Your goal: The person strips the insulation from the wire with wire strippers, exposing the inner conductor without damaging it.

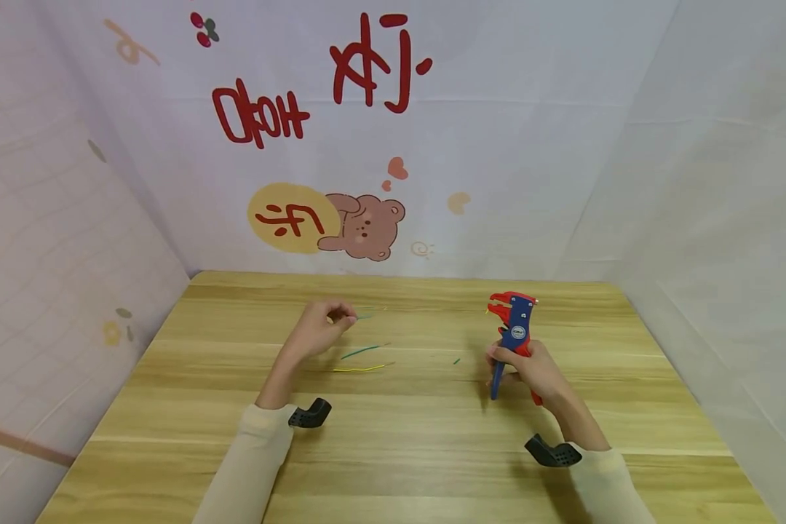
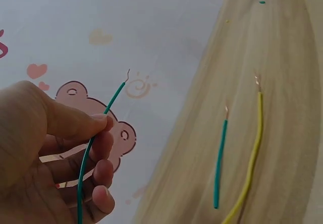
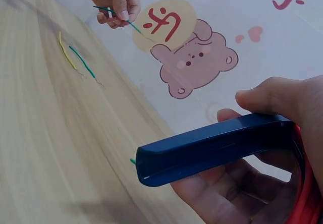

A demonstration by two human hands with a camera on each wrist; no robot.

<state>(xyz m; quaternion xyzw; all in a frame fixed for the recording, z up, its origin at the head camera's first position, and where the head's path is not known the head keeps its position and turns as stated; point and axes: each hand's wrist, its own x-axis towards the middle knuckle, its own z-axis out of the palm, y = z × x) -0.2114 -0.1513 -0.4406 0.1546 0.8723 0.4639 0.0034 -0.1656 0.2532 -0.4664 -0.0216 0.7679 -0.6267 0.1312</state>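
Observation:
My left hand [image 1: 324, 327] pinches a green wire [image 2: 116, 95] between thumb and forefinger; a bare copper strand sticks out of its upper end. In my right hand [image 1: 530, 367] is a red and blue wire stripper [image 1: 519, 320], held by its handles with the head pointing away from me. A small yellow bit shows at the tool's mouth. On the table between the hands, nearer the left, lie a second green wire [image 2: 220, 163] and a yellow wire [image 2: 256, 138], each with a bare copper end. The right wrist view shows the stripper's blue handle [image 3: 212, 151] up close.
A short green scrap [image 1: 456, 361] lies on the wooden table [image 1: 399, 451], left of the stripper. More tiny green and yellow bits show in the left wrist view. A white printed cloth [image 1: 511, 131] hangs behind the table, with cloth on both sides as well.

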